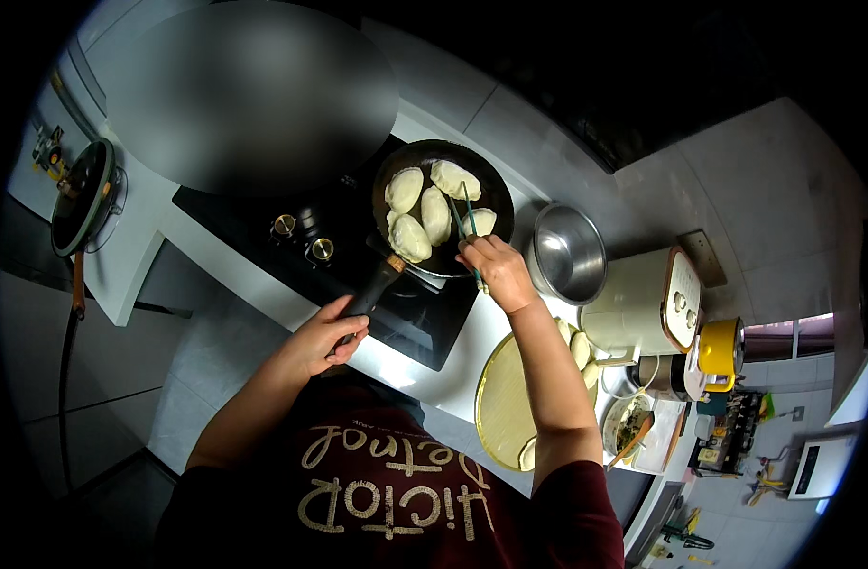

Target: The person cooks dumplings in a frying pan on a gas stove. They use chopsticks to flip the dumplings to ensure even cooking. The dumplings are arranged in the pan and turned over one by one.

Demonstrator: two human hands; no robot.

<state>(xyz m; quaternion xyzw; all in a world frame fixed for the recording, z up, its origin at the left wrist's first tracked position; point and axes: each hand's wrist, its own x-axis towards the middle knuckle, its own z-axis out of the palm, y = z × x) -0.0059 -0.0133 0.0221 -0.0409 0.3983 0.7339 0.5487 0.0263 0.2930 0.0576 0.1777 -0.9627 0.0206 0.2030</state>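
Note:
A dark frying pan (469,262) sits on the black gas hob (413,320), and several pale stuffed dough dumplings (436,215) lie spread inside it. My left hand (327,334) is wrapped around the pan's black handle (376,288). With my right hand (496,269) I hold green chopsticks (469,206) over the pan's right side. Their tips reach among the dumplings, close to the upper right one (455,179) and the lower right one (481,222); whether they touch either I cannot tell. My right fingers partly cover the pan's near right rim.
Right of the pan stands a steel bowl (569,252), then a cream countertop appliance (630,302). A round yellow-rimmed tray (501,398) carrying more dumplings lies under my right forearm. Beyond are a filling bowl (622,427) with a wooden spoon and a yellow pot (717,348). Another lidded pan (85,195) stands far left.

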